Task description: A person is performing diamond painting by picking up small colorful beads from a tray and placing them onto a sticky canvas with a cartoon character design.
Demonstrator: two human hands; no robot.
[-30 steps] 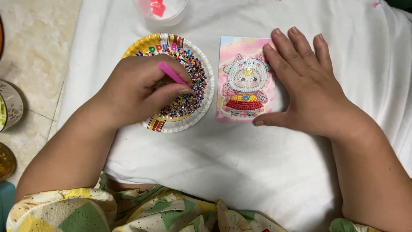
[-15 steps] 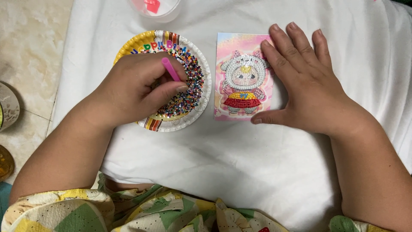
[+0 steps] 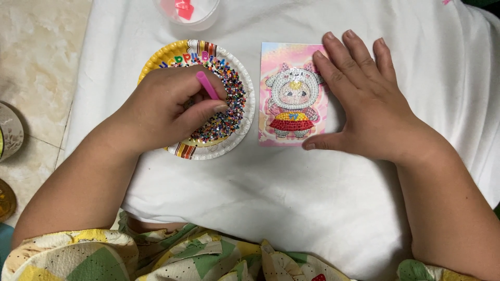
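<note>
Head view: left hand [image 3: 161, 112] grips a pink pen [image 3: 207, 85] over a plate of beads [image 3: 229, 104]
Picture card [image 3: 291, 93] lies just right; right hand [image 3: 372, 112] rests flat, fingers released, on its edge

This looks like a home, with a hobby set out at floor level rather than at a workbench. A soft, wrinkled white cloth [image 3: 291, 208] covers the work surface, and to its left lies a glossy beige marble-pattern tiled floor [image 3: 41, 62] with a grout line. On the cloth sit a round paper party plate with a striped, yellow rim [image 3: 172, 52] heaped with tiny multicoloured beads, and to its right a small pink bead-picture card of a cartoon child [image 3: 292, 93]. At the near edge shows loose yellow-and-green checked clothing [image 3: 156, 255], like housewear. Round household containers [image 3: 9, 132] stand on the floor at the far left.
</note>
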